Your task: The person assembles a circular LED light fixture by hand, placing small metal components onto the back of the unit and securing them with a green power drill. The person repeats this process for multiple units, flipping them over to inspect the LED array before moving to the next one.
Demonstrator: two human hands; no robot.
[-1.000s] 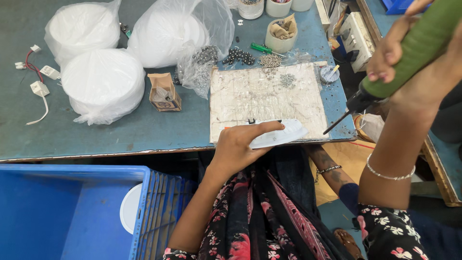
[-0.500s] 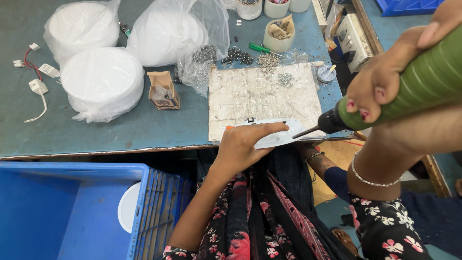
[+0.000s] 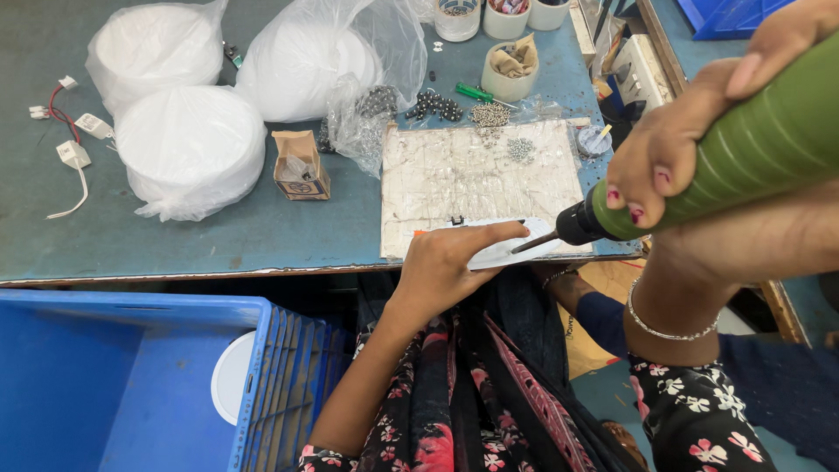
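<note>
the right hand (image 3: 690, 144) was wrapped tight around a green electric screwdriver (image 3: 699, 170), its bit tip touching a flat white part (image 3: 502, 252) at the near edge of the work mat (image 3: 476, 179). the left hand (image 3: 446, 262) pressed that part down, fingers flat. loose screws (image 3: 520, 149) lay farther back on the mat.

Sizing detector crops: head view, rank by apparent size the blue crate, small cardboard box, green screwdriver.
1. blue crate
2. green screwdriver, held by the right hand near the camera, so it looks inflated
3. cardboard box
</note>
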